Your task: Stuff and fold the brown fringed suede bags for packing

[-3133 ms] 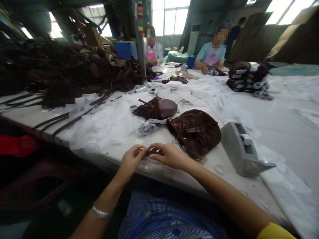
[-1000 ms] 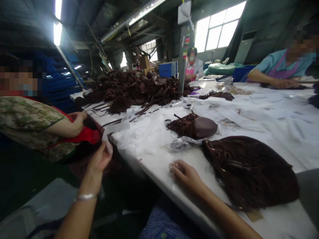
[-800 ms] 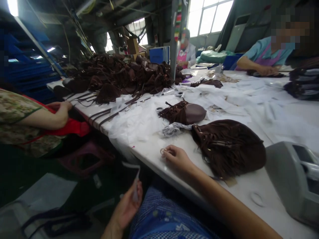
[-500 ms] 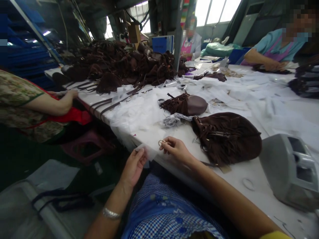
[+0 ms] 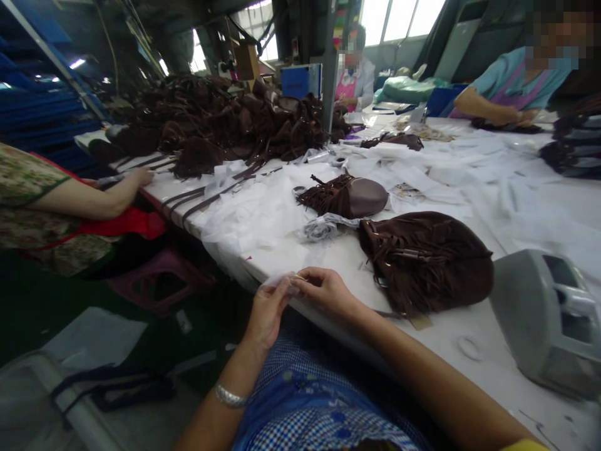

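Note:
My left hand (image 5: 268, 308) and my right hand (image 5: 326, 292) meet at the near edge of the white table (image 5: 474, 319). The left pinches a small clear plastic piece (image 5: 278, 283). The right pinches a small metal ring (image 5: 298, 277) against that plastic. A brown fringed bag (image 5: 425, 260) lies just right of my right hand, its strap trailing toward my wrist. A second fringed bag (image 5: 347, 197) lies behind it, with a crumpled plastic packet (image 5: 322, 227) between them.
A grey tape dispenser (image 5: 547, 322) stands at the right. A large heap of brown bags (image 5: 225, 125) fills the far left of the table, with white plastic sheets (image 5: 253, 216) before it. A person's arm (image 5: 89, 200) reaches in from the left; two others work at the far end.
My left hand reached out left, came back with a clear plastic piece and has joined my right hand, which holds the ring. The view has swung left and back.

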Demonstrator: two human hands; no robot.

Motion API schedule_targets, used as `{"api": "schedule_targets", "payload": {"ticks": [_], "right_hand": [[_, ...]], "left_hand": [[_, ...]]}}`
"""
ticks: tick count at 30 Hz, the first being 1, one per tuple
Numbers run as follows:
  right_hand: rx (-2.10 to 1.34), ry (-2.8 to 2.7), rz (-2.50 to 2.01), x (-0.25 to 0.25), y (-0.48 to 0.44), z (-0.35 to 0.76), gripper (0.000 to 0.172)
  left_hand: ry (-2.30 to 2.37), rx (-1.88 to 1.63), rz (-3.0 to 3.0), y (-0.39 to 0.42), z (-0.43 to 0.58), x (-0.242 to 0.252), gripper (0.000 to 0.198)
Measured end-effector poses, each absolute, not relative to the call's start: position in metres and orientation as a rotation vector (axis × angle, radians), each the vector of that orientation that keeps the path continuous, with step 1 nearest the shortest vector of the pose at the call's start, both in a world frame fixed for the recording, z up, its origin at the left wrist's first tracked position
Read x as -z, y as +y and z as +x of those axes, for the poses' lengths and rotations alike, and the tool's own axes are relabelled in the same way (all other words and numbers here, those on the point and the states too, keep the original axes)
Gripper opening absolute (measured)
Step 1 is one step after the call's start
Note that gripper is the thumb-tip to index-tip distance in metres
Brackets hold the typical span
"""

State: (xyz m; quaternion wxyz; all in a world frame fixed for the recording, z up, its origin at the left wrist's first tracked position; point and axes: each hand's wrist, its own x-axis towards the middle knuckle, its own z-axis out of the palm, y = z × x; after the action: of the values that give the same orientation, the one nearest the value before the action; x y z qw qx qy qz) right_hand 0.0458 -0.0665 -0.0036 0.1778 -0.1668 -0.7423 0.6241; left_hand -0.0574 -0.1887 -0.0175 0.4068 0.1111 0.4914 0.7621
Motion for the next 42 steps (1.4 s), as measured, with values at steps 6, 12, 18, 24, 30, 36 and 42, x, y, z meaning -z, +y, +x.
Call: {"api": "schedule_targets", "payload": {"ticks": [6, 12, 18, 24, 30, 36, 42], "right_hand": [[-1.663, -2.047, -0.579, 0.005, -0.066, 0.046, 0.030], [-1.654, -2.042, -0.565, 0.004, -0.068, 0.046, 0.028], [-1.607, -2.071, -0.535, 0.002, -0.070, 0.047, 0.024], [-1.440, -2.129, -0.539, 0.003, -0.071, 0.046, 0.015], [-1.426, -2.064, -0.523, 0.011, -0.068, 0.045, 0.011], [-1.430, -2.011, -0.533, 0.005, -0.070, 0.046, 0.014], [-1.404, -1.993, -0.503, -0.001, -0.073, 0.047, 0.015]], "left_hand": [[1.295, -2.030, 0.054, -0.188, -0.075, 0.022, 0.027], [1.250, -2.129, -0.050, -0.183, -0.081, 0.021, 0.020], [1.218, -2.145, -0.137, -0.177, -0.079, 0.020, 0.020], [1.201, -2.093, -0.135, -0.175, -0.071, 0.011, 0.018], [1.111, -2.009, -0.017, -0.176, -0.058, 0.002, 0.036], [1.234, -2.140, -0.104, -0.175, -0.067, 0.004, 0.022], [1.274, -2.160, -0.094, -0.174, -0.070, 0.008, 0.022]]}}
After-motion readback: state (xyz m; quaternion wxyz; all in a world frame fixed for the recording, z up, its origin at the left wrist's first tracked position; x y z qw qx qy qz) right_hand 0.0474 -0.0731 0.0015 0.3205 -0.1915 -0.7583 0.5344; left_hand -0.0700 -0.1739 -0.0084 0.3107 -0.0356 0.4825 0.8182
